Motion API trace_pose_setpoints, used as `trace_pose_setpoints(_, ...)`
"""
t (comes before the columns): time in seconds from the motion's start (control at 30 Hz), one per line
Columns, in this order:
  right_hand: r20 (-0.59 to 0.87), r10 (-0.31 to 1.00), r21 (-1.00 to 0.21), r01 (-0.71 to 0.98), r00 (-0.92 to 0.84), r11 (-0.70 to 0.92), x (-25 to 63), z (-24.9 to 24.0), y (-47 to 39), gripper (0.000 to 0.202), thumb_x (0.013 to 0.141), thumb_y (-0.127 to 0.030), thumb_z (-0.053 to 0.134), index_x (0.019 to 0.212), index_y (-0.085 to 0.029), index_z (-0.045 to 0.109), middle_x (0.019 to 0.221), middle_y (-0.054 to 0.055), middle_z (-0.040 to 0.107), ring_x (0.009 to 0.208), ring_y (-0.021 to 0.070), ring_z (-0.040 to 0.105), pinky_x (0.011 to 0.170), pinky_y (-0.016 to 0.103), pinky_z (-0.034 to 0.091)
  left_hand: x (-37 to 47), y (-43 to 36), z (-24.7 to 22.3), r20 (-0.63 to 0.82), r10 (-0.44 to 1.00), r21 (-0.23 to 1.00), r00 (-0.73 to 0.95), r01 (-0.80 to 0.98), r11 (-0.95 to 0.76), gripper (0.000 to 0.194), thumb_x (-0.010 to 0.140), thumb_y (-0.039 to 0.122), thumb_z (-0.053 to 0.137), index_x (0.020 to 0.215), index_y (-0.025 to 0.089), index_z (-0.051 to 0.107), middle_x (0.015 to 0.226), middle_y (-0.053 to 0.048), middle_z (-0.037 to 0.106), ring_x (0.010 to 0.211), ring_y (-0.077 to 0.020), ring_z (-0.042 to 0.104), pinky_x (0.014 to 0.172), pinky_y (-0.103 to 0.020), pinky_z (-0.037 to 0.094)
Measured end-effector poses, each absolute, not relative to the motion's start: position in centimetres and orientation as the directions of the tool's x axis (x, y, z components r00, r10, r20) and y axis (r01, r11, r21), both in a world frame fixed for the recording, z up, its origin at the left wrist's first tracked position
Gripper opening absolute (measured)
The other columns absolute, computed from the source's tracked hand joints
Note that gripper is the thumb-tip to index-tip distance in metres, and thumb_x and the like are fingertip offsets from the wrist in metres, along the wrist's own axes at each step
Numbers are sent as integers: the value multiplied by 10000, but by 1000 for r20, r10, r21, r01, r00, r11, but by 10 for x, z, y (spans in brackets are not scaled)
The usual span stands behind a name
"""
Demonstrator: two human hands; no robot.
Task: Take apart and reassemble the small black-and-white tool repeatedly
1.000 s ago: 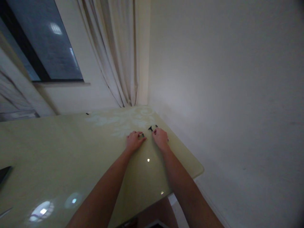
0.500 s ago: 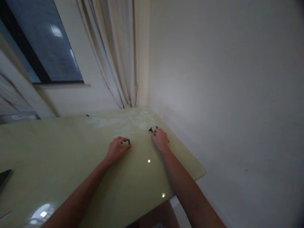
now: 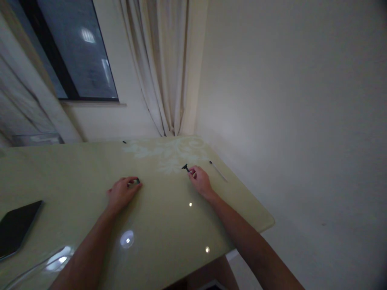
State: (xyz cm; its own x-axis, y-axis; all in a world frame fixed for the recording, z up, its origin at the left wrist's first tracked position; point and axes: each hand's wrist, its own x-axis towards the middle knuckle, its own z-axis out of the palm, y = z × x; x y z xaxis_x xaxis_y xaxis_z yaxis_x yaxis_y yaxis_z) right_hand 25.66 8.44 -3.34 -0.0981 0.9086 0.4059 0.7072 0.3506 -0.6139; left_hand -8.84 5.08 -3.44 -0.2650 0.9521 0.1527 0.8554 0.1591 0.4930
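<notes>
Right hand [image 3: 200,180] pinches the T-shaped piece [image 3: 185,167] by its thin stem, dark head sticking out past the fingertips over the worktop [image 3: 157,225]. Left hand [image 3: 122,194], well apart, grips a small dark piece [image 3: 138,181] between thumb and fingers. Can't tell if either piece touches the surface.

Risks, my read: stem grip is narrow, so a knock on the head could twist it in the fingers. Small piece has little to hold; a loose or uneven pinch could pop it out, and the glossy top looks slick enough for it to skid. White stick [image 3: 218,171] lies beside the right hand, near the wall-side edge; a stray knuckle could roll it off. Dark tablet [image 3: 19,227] and cable [image 3: 36,266] sit by the left arm; a wide elbow swing could snag the cable.
</notes>
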Motion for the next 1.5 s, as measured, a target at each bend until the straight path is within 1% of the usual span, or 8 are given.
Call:
trace_pose_setpoints(0.13,360,906,-618,671,-222,410,195,-33,82,127,907,-152,674,1027,-193,687,915,23,677,765,145,592,777,265,444,-95,56,-36,121,963,464,-240,872,159,445,866,523,619,1197,267,770,1245,-121,747,1121,-346,682,951,-499,486)
trace_pose_setpoints(0.5,214,968,-562,794,-129,230,86,-32,88,189,966,-254,627,1145,-197,645,1134,118,680,965,234,658,821,329,475,-109,55,-37,74,982,501,-171,858,112,435,819,506,674,1180,290,787,1277,-105,753,1125,-310,706,962,-427,509)
trace_pose_setpoints(0.6,252,963,-542,811,-91,219,117,-23,94,282,986,-395,638,1187,-197,639,1186,127,673,991,242,661,847,341,481,-110,56,-37,72,983,511,-171,852,111,412,817,482,678,1159,281,792,1259,-98,759,1111,-296,714,950,-401,516)
trace_pose_setpoints(0.8,349,932,-297,955,100,8,271,-6,111,266,956,-261,640,1207,-179,662,1240,166,657,1175,287,596,968,373,443,-102,53,-32,85,967,527,-238,835,160,497,869,531,621,1239,220,738,1263,-134,744,1104,-315,706,977,-472,489)
trace_pose_setpoints(0.93,310,922,-333,935,231,-122,357,-12,104,286,930,-243,649,1195,-138,661,1235,211,645,1158,318,588,931,385,436,-76,43,-26,261,929,469,-263,876,117,481,947,586,479,1049,205,753,1152,-124,761,1008,-307,702,938,-452,484)
trace_pose_setpoints(1.13,262,964,-409,911,55,59,344,-22,97,244,869,-51,569,1052,-164,683,967,97,706,884,205,631,790,288,417,-22,30,-27,151,983,316,-105,947,52,603,979,703,351,810,212,659,872,-119,748,789,-282,691,725,-364,465)
trace_pose_setpoints(1.33,280,945,-482,827,-168,289,216,-28,98,223,836,-82,634,1020,-201,678,935,53,707,857,184,622,765,271,415,-16,24,-30,178,984,169,-25,986,-6,535,983,675,396,808,219,615,879,-119,747,832,-292,705,737,-367,459)
trace_pose_setpoints(1.5,249,955,-523,807,-163,274,154,-40,94,235,856,-138,638,1087,-175,658,1023,111,708,906,224,634,785,308,432,-16,21,-27,159,987,167,-6,986,-21,483,992,609,420,765,224,602,873,-114,744,841,-293,704,725,-372,460)
